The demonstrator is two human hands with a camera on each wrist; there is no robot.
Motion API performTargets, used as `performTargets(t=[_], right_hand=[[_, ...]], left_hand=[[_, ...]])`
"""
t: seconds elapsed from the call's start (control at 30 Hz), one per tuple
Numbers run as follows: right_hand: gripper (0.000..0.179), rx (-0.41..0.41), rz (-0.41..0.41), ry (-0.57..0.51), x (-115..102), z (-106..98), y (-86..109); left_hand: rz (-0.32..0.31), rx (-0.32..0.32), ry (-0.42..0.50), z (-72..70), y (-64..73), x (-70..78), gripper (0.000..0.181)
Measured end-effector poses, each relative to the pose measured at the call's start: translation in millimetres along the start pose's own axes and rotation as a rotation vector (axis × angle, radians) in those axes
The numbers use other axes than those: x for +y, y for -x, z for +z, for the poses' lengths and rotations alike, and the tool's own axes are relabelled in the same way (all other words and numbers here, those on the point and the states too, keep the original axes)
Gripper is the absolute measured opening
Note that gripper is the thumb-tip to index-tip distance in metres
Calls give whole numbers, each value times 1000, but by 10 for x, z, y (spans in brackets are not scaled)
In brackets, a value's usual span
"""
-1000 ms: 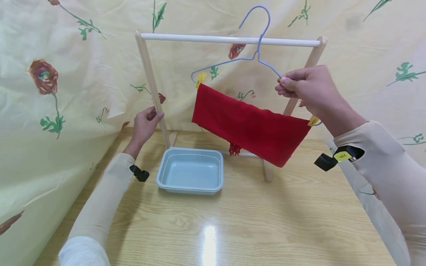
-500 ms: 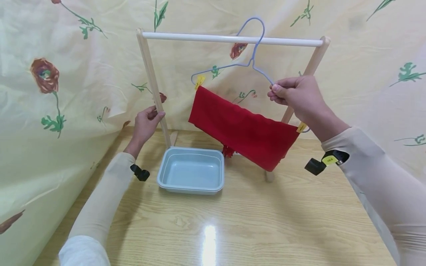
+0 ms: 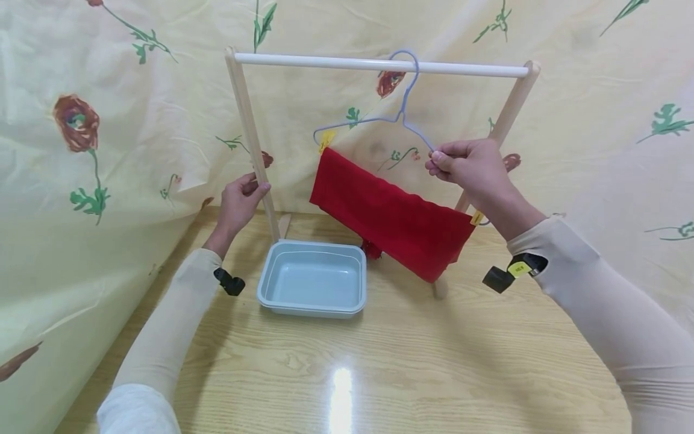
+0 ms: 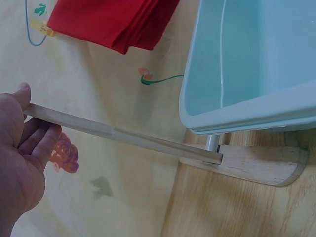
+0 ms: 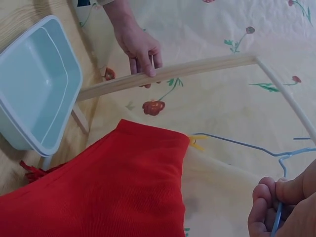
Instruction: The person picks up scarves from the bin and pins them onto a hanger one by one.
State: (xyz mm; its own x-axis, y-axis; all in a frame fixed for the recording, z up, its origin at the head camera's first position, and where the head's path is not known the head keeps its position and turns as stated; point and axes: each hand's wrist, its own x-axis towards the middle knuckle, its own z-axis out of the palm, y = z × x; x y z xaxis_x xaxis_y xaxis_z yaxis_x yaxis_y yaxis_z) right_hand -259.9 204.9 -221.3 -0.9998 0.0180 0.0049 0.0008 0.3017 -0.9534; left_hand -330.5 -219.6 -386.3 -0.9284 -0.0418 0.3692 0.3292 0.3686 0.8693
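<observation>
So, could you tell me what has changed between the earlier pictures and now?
The right hand, pinching the blue hanger, has come down and leftward, bringing the hook from above the white rail down onto it. The red cloth, pegged to the hanger, sank with it and hangs tilted. The left hand still grips the rack's left post, and the pale blue tub has not moved.

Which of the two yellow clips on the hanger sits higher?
The clip at the hanger's far end from the right hand, holding the red cloth's upper corner. The other clip hangs lower, below that hand's wrist.
</observation>
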Motion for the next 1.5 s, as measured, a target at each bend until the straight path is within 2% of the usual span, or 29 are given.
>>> performTargets(t=[0.4, 0.73, 1.07, 1.37, 1.5], right_hand=[[46, 8, -54, 58, 100, 47, -13], [46, -53, -42, 38, 72, 28, -15], [45, -158, -68, 215, 10, -8, -29], [50, -181, -115, 298, -62, -95, -1], [52, -144, -145, 354, -68, -178, 57]], left_hand=[[14, -10, 6, 4, -1, 24, 42], [29, -14, 10, -7, -2, 12, 41], [4, -17, 13, -21, -14, 8, 41], [-23, -37, -1, -53, -26, 26, 45], [-28, -39, 10, -90, 26, 48, 52]])
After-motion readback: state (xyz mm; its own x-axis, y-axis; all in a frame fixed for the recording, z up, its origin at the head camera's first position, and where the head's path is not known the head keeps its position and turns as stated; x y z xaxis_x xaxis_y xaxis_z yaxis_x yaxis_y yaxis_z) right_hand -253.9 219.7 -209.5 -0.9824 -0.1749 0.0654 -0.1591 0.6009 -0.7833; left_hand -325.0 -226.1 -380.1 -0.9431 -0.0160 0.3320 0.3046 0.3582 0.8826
